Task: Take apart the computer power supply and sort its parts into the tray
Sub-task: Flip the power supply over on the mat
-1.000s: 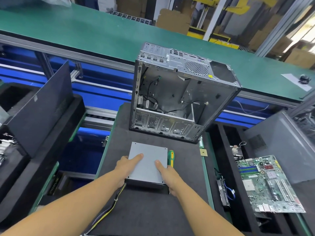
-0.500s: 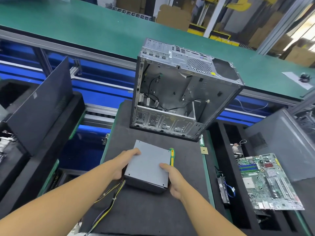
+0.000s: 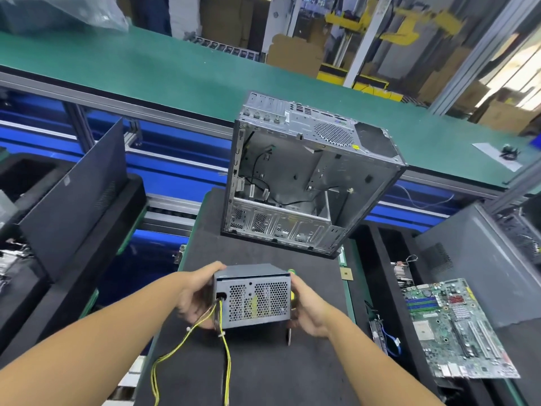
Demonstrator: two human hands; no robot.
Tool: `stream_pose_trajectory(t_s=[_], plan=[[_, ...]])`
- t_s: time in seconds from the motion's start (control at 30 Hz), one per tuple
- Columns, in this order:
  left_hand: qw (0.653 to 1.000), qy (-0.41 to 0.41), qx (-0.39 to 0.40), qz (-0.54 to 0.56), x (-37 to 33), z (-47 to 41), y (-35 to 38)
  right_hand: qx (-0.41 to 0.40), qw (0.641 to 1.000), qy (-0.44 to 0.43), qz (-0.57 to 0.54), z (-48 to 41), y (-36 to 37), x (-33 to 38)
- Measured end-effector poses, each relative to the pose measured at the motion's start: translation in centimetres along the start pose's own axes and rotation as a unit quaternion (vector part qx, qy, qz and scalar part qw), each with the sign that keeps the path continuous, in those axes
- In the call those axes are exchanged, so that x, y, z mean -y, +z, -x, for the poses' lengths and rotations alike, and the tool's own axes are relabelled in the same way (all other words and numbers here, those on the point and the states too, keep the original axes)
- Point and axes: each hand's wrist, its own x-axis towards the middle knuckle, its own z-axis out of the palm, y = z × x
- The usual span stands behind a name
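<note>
Left hand, right hand clamped on power supply sides.
Looked heavy, rigid; side walls the best hold, cables dangled loose.

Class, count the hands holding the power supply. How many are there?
2. The left hand grips the left side of the power supply; the right hand grips its right side. No other hands show.
</note>
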Motion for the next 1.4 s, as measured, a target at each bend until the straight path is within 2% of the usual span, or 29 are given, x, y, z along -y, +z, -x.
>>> stream_pose_trajectory(t_s=[0.07,0.2,0.27,0.3,0.37,0.43,0.5,0.57,0.63,0.73,0.8,0.9,1.07,1.4], plan=[[0.999,-0.005,0.014,-0.03,-0.5,0.7,-0.5,0.033,0.998,0.022,0.045,0.0,-0.2,0.4],[0.984,0.004,0.011,-0.176,-0.7,2.0,-2.0,0.062,0.993,0.061,0.076,-0.5,-0.4,-0.1],[0.986,0.012,0.001,-0.166,-0.3,1.8,-2.4,0.044,0.994,0.06,0.079,-0.7,0.0,0.0],[0.986,0.015,-0.019,-0.164,-0.1,1.8,-2.6,0.029,0.994,0.049,0.088,-1.0,0.3,0.2],[0.977,0.044,-0.119,-0.17,0.3,1.6,-2.5,-0.002,0.989,0.017,0.144,-1.5,0.9,0.7],[0.945,0.081,-0.224,-0.224,0.7,1.3,-2.7,-0.024,0.982,-0.017,0.188,-2.0,2.2,1.3],[0.899,0.153,-0.287,-0.293,1.0,0.7,-2.8,-0.058,0.972,-0.055,0.219,-2.6,3.6,1.6],[0.884,0.282,-0.262,-0.265,1.1,-0.1,-2.8,-0.107,0.964,-0.089,0.229,-3.1,4.6,1.4],[0.878,0.331,-0.211,-0.272,1.8,0.0,-2.9,-0.145,0.957,-0.115,0.225,-3.1,5.0,0.9],[0.823,0.339,-0.159,-0.427,2.9,-0.4,-3.9,-0.169,0.944,-0.146,0.241,-2.7,5.0,0.4],[0.822,0.312,-0.135,-0.456,3.3,-0.5,-4.7,-0.179,0.936,-0.157,0.258,-2.6,5.1,0.3],[0.833,0.285,-0.12,-0.46,3.5,-1.1,-5.3,-0.185,0.928,-0.164,0.278,-2.3,5.1,0.5],[0.798,0.355,-0.17,-0.457,4.0,-2.6,-5.3,-0.181,0.928,-0.167,0.28,-1.9,5.3,0.7],[0.764,0.392,-0.204,-0.469,4.5,-1.8,-4.6,-0.195,0.927,-0.2,0.252,-1.8,5.2,0.0]])
